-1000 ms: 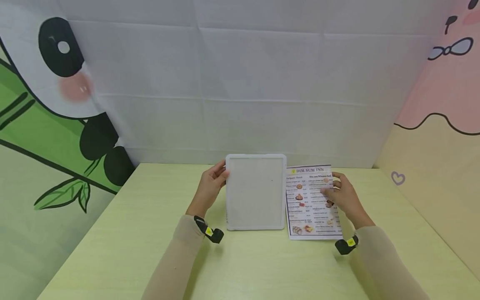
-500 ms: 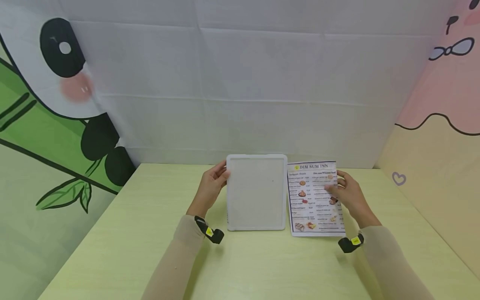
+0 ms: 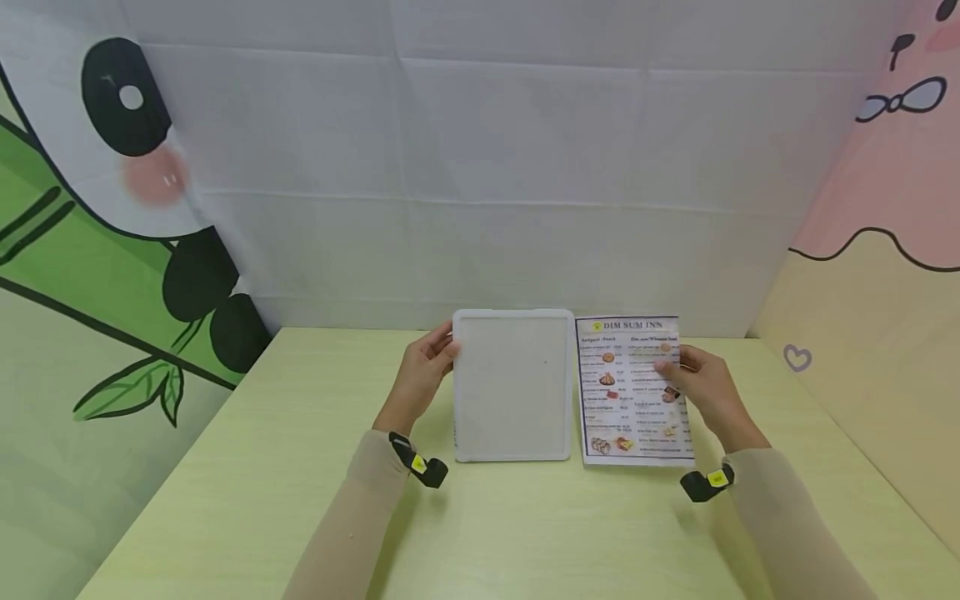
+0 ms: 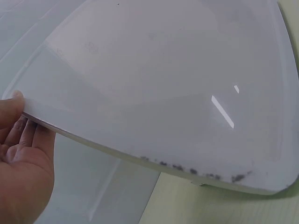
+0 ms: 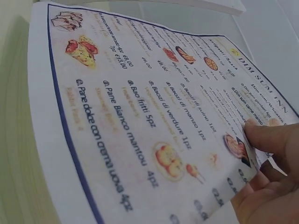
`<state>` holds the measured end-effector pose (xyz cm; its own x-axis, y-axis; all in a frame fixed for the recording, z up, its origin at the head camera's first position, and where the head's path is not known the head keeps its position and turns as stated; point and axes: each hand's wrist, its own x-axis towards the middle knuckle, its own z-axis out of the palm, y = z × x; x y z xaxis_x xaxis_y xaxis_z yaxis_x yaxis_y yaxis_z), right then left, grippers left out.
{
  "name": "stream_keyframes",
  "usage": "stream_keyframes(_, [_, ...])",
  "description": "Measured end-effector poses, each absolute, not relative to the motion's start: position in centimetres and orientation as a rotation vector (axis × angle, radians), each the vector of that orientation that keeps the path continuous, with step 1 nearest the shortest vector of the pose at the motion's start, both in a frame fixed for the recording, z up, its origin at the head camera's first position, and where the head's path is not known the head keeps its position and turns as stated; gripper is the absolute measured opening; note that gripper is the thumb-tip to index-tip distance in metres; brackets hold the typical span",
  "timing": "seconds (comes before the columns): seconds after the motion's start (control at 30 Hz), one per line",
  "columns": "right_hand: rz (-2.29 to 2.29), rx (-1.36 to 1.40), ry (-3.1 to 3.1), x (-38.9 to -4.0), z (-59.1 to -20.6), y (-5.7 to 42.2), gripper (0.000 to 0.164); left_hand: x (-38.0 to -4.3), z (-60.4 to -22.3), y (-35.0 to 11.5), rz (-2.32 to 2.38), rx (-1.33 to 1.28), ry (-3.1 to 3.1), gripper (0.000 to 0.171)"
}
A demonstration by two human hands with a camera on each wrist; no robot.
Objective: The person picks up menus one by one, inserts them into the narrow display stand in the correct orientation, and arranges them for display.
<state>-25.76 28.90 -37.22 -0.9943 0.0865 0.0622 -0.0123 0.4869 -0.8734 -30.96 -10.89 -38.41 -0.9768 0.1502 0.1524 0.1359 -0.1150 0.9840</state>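
A white framed board [image 3: 513, 387] stands upright at the middle of the table, its face toward me. My left hand [image 3: 417, 371] grips its left edge, thumb on the front and fingers behind. The left wrist view shows dark smudges along the near edge of the board [image 4: 187, 88]. To its right stands a printed paper menu [image 3: 633, 392] headed "DIM SUM INN", with small food pictures. My right hand [image 3: 708, 387] pinches the menu's right edge; the thumb lies on the print in the right wrist view, and the fingers are behind the sheet [image 5: 121, 135].
Both things are over a pale yellow-green wooden table [image 3: 525, 533]. Behind rises a white sheet wall [image 3: 510, 167]. A cartoon panda panel [image 3: 135, 217] stands at the left, and a pink and cream panel [image 3: 877, 308] at the right.
My right hand has moved right and the menu has risen a little, becoming straighter beside the board. The left hand and the board have stayed nearly still.
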Motion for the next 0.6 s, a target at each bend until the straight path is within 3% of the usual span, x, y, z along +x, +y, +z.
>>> stream_keyframes(0.6, [1.658, -0.144, -2.546, -25.61, -36.43, 28.83, 0.058, -30.67, -38.06, -10.95, 2.286, 0.3, 2.11, 0.05])
